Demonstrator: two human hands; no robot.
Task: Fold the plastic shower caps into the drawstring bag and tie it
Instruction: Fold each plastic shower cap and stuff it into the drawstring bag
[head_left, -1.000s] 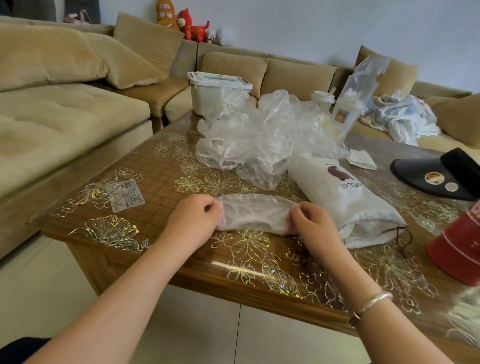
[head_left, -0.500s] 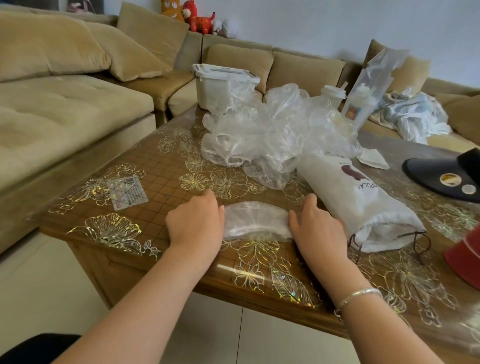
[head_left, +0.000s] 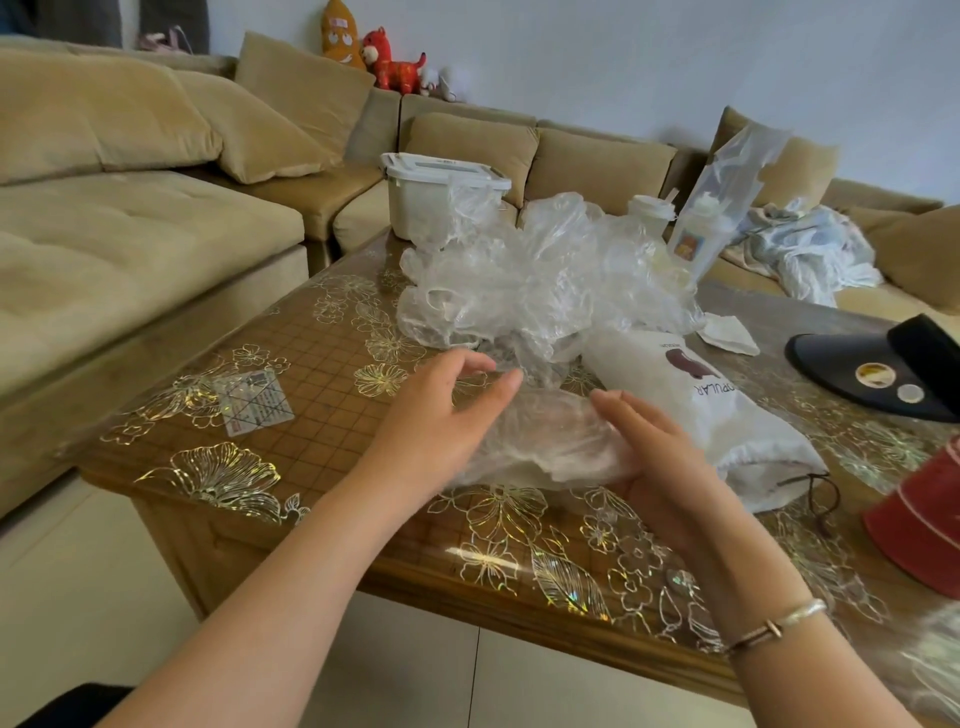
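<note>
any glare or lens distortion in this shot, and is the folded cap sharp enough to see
Head view: glare streaks the glossy table near its front edge, and the gold flower prints glint; the wide lens bows the sofa and table edges; the folded cap between the left hand and right hand looks soft and hazy, its edges hard to trace.

Thin, glossy, crinkled clear plastic shower caps (head_left: 540, 270) lie on a shiny, glass-smooth wooden table (head_left: 322, 364) beside a matt white cloth drawstring bag (head_left: 711, 415).
</note>
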